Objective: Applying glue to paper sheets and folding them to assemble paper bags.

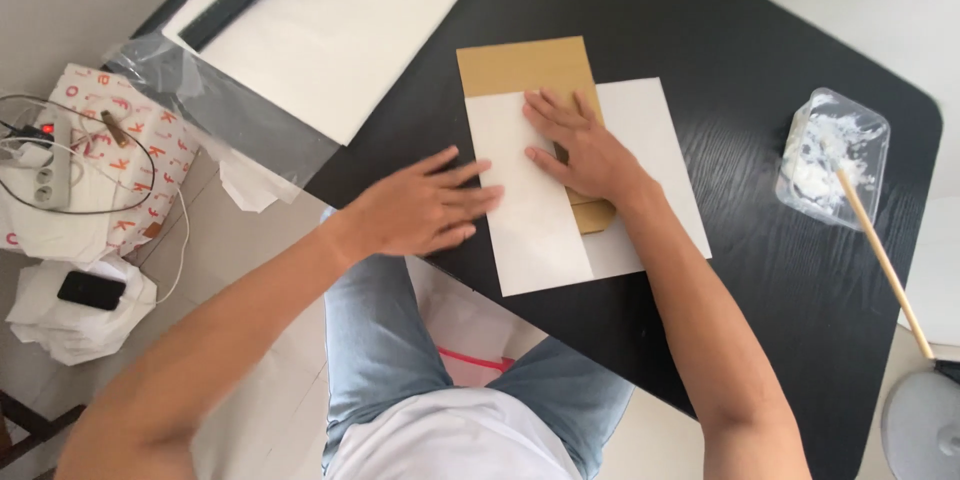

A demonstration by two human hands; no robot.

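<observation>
A white paper sheet [650, 160] lies on the black table [760, 60], with its left part folded over a brown cardboard piece [525, 65]. My right hand [580, 150] presses flat on the folded white flap [525, 210], fingers spread, over the cardboard. My left hand [425, 205] lies flat with fingers together, its fingertips touching the flap's left edge. Neither hand grips anything.
A clear plastic tub of white paste [830, 155] with a wooden stick [885, 260] stands at the right. Large white sheets in clear wrap [330, 30] lie at the table's far left. On the floor are a patterned bag [130, 155], a power strip [45, 185] and a phone [90, 290].
</observation>
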